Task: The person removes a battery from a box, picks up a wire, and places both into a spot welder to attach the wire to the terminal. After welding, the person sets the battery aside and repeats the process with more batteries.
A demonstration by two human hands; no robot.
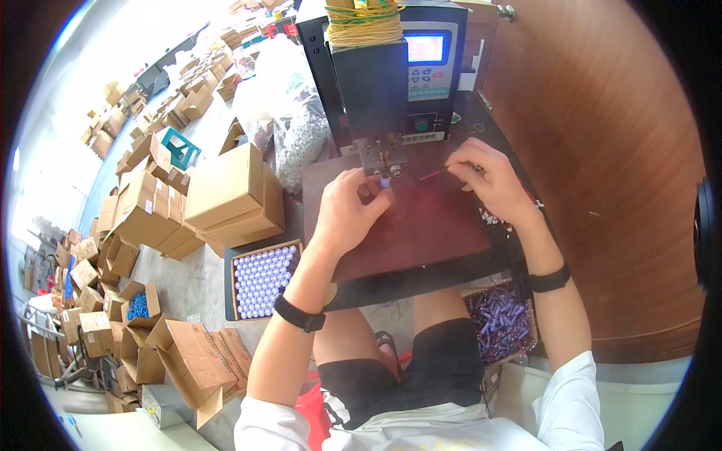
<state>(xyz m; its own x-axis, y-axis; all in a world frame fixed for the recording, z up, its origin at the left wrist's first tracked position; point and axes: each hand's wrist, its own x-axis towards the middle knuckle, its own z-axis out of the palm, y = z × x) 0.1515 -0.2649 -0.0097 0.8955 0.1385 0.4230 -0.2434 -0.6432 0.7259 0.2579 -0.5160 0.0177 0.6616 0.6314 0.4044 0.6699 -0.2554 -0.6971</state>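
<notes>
Under the machine head [370, 90], the curled left hand [347, 210] pinches a purple cylinder [385, 183].

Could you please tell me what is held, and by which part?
The left grip holds a purple cylinder, apparently low down; the right grip, a thin red strip by its right end.

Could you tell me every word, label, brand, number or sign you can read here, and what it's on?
Nothing reads clearly enough to quote.
Blue-lit screen: lines too small and blurred.
Keypad: markings too small.
Label strip below the green button: characters too blurred.
Purple cylinder at the left hand: no legible print.
</notes>
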